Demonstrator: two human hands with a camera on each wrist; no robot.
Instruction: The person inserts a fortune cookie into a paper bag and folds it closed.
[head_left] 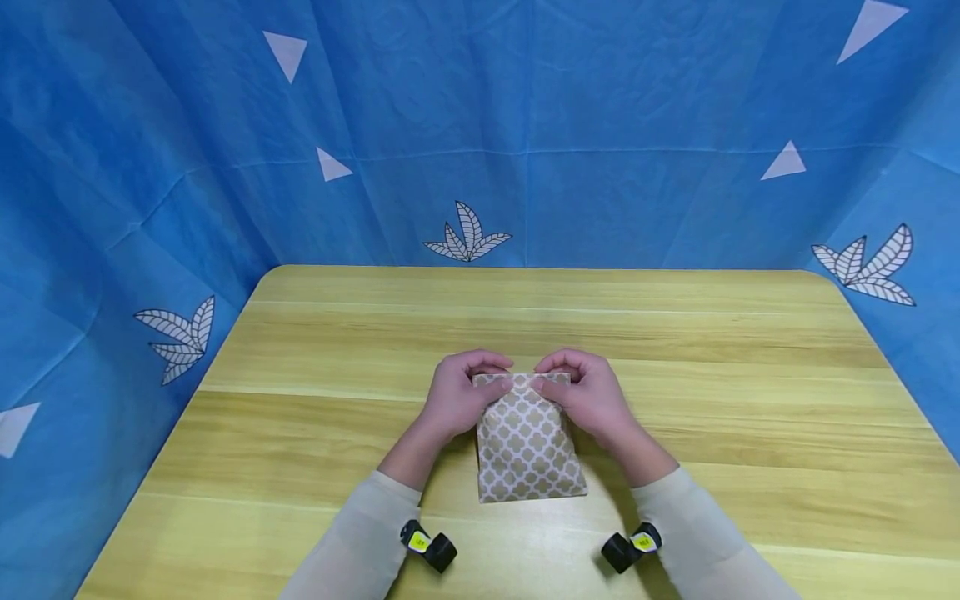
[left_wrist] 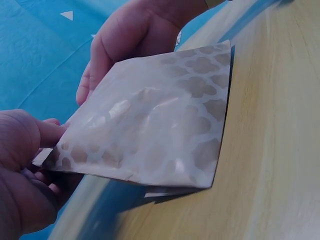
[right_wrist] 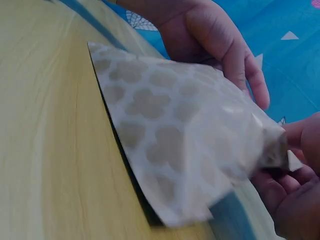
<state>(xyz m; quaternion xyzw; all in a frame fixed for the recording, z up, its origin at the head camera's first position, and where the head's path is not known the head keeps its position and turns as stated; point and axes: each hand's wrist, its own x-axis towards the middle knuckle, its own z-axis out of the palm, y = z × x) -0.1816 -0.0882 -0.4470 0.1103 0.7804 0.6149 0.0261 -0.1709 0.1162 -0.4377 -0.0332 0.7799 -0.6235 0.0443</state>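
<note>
A paper bag (head_left: 528, 450) with a tan and white quatrefoil pattern is held over the middle of the table, its far edge between both hands. My left hand (head_left: 467, 396) pinches the far left part of that edge, thumb on top and fingers behind. On the other side my right hand (head_left: 588, 396) pinches it the same way, the two thumbs close together. In the left wrist view the bag (left_wrist: 145, 120) looks puffed and creased in the middle. The right wrist view shows its near edge and a bent far corner by the right fingers (right_wrist: 295, 180).
The wooden table (head_left: 300, 350) spreads around the hands. A blue curtain (head_left: 600, 100) with white triangles and leaf prints hangs behind and beside it. Small black devices with yellow labels sit at both wrists, one being the left wrist device (head_left: 427, 546).
</note>
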